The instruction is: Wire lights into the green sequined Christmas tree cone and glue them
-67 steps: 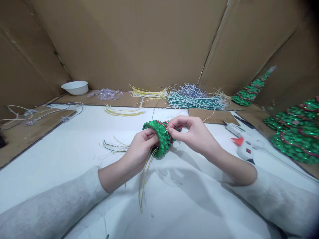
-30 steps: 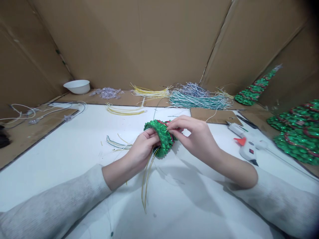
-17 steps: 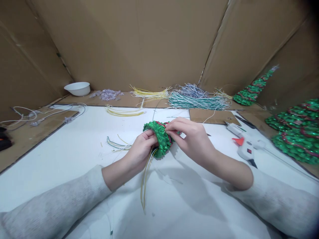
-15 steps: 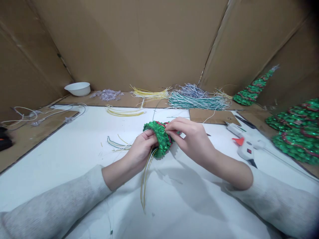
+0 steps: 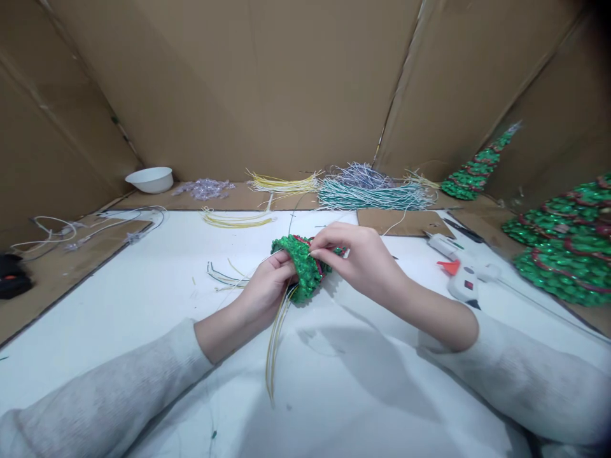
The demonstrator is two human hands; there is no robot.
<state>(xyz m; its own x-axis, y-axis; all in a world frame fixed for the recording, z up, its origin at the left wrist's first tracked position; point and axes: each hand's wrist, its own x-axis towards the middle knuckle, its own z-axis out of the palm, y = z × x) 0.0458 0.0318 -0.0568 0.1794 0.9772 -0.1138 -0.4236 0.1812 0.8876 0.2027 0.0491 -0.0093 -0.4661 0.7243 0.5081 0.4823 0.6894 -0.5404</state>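
A green beaded cone-shaped tree point(image 5: 305, 273) with a red strand lies tilted above the white table, its open base toward me. My left hand point(image 5: 272, 280) is closed on its base rim, with some fingers inside the hollow. Yellow and white wires point(image 5: 277, 350) hang from the base, and other wire ends point(image 5: 226, 277) stick out to the left behind that hand. At the tree's right side, my right hand point(image 5: 356, 251) pinches thumb and forefinger together against the beads. A pale tip shows at the pinch, too small to name.
Along the back lie a white bowl point(image 5: 150, 180), clear beads point(image 5: 205, 189), yellow wires point(image 5: 285, 182) and green-and-white wires point(image 5: 377, 195). On the right are a glue gun point(image 5: 464, 284), a dark cutter point(image 5: 464, 230) and finished beaded trees point(image 5: 568, 267).
The view has shifted slightly. My right thumb and forefinger have moved a little left over the beads, while my left hand keeps its hold on the tree.
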